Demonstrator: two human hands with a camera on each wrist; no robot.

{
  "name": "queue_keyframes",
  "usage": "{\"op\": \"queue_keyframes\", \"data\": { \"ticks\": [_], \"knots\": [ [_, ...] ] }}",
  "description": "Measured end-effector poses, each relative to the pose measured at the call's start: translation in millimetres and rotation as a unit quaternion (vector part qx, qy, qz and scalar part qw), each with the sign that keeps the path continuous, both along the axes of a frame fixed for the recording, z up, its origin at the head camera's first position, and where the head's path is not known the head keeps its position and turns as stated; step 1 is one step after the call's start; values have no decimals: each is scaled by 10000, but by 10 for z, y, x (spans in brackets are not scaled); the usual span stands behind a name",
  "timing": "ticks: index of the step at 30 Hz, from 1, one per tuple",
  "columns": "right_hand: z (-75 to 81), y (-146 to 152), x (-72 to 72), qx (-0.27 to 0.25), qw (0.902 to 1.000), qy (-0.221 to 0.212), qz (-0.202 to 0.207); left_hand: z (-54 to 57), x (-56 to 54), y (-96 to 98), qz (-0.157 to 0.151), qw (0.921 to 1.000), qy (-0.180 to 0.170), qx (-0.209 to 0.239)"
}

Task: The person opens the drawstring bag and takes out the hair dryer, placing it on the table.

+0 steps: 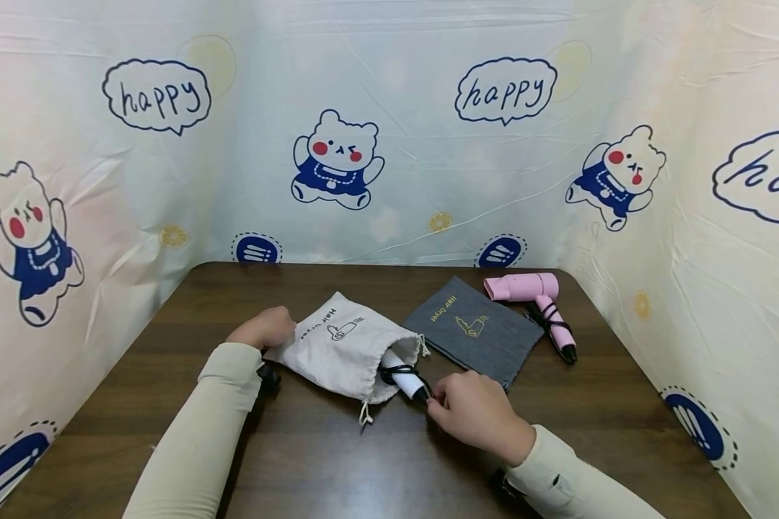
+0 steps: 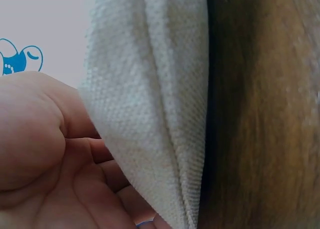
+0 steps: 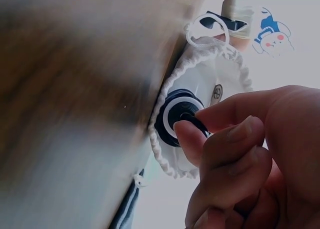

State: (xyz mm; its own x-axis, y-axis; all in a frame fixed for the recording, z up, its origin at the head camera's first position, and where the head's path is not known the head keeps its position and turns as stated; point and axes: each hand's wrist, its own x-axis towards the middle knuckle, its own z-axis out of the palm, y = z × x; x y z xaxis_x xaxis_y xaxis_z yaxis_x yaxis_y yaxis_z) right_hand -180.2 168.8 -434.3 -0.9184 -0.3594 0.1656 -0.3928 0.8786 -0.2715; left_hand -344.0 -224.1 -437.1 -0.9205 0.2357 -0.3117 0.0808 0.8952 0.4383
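A white drawstring bag (image 1: 337, 353) printed "Hair Dryer" lies on the table, its mouth towards the lower right. Out of that mouth sticks the handle of a white hair dryer (image 1: 407, 382) with black cord wound round it; the rest is hidden inside. My left hand (image 1: 264, 328) grips the bag's closed far-left corner, and the left wrist view has its fingers partly behind the cloth (image 2: 150, 99). At the handle's end, my right hand (image 1: 477, 411) pinches the black cord (image 3: 199, 125) between thumb and forefinger.
Behind and to the right of the white bag, a dark grey "Hair Dryer" bag (image 1: 474, 328) lies flat. Beside it is a pink hair dryer (image 1: 522, 287) with a black cord round its handle. Printed curtains (image 1: 415, 187) surround the brown table (image 1: 311, 461).
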Motion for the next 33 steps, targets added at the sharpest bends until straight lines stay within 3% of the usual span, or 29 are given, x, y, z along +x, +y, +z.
{"op": "queue_keyframes", "data": {
  "ticks": [19,33],
  "knots": [
    [8,106,33,89,9999,-42,-112,10,-16,-9,-122,9999,-77,-41],
    [-5,164,4,-56,9994,-254,-223,-35,-50,-49,-36,9998,-121,133]
  ]
}}
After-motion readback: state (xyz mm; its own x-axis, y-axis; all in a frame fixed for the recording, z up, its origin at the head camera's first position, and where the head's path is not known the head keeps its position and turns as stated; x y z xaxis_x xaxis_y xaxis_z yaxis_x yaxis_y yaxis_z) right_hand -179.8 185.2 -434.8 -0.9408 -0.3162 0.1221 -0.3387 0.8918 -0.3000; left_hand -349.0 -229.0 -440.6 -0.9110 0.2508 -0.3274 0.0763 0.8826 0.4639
